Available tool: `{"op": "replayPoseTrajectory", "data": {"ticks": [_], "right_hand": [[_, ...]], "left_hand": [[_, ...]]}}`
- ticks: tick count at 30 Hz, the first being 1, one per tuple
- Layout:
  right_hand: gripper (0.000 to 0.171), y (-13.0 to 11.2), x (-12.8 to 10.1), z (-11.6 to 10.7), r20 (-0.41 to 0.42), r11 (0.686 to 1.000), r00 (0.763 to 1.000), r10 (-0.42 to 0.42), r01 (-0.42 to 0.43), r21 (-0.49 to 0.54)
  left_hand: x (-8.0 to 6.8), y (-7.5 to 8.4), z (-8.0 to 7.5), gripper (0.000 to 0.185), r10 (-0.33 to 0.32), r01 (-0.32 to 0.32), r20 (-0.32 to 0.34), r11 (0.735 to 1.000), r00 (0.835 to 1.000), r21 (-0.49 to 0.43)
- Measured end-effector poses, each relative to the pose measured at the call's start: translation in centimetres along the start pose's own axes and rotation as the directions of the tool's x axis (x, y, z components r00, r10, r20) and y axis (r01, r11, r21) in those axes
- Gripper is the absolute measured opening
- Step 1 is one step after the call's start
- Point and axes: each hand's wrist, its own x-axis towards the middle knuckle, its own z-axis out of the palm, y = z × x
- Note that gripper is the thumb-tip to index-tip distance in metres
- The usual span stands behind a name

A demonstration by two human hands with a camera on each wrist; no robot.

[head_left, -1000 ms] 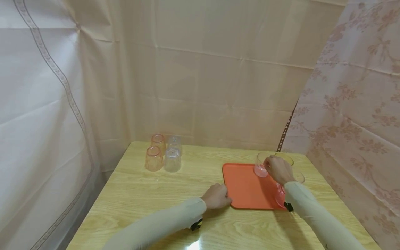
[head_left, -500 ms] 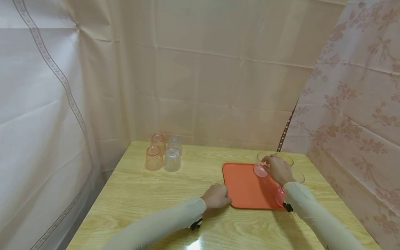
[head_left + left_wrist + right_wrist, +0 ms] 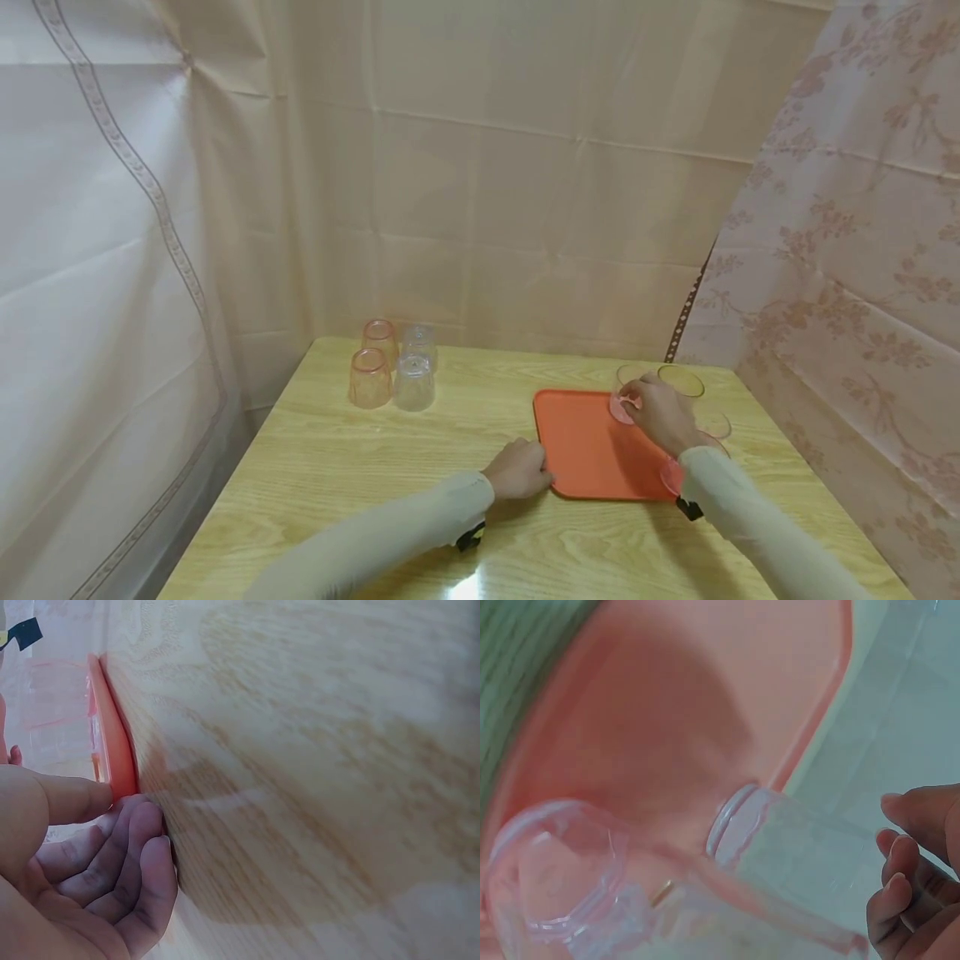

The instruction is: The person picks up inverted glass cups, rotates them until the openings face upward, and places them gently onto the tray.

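My left hand (image 3: 519,469) pinches the near left corner of the orange tray (image 3: 592,450), with the thumb on the rim and the fingers curled against its edge. My right hand (image 3: 660,412) is over the tray's far right, at the rim of a clear glass (image 3: 795,840) that stands upright there. In the right wrist view, its thumb and fingers lie loosely bent just past the rim, with a gap between them. Another clear glass (image 3: 672,477) stands on the tray's near right, partly hidden by the right forearm.
On the table's far left, pink glasses (image 3: 371,380) and clear glasses (image 3: 414,383) stand upside down in a cluster. Right of the tray are a yellowish glass (image 3: 681,381) and a clear one (image 3: 717,426), partly hidden by the right hand. Cloth hangs behind the table.
The right hand's fingers have loosened at the far glass's rim, and the hand has shifted slightly back. The glass stays in place. The left hand keeps its hold on the tray.
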Motion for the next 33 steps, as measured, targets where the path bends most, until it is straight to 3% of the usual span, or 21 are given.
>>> {"op": "replayPoseTrajectory", "data": {"ticks": [13,22,33], "right_hand": [[0.014,-3.0,-1.6,1.2,0.022,0.992,0.992,-0.124,0.123,0.021],[0.015,-5.1,-3.1,2.0,0.162,0.991,0.986,-0.027,0.005,0.132],[0.01,-6.8,-5.1,3.3,0.166,0.986,0.981,-0.095,0.07,0.154]], "left_hand": [[0.0,-0.2,0.2,0.058,0.006,-0.007,-0.023,1.0,1.0,-0.017],[0.1,-0.4,0.0,0.057,-0.006,0.006,0.002,1.0,1.0,-0.021],[0.1,-0.5,-0.2,0.052,-0.001,0.002,0.012,0.999,1.0,-0.045]]}}
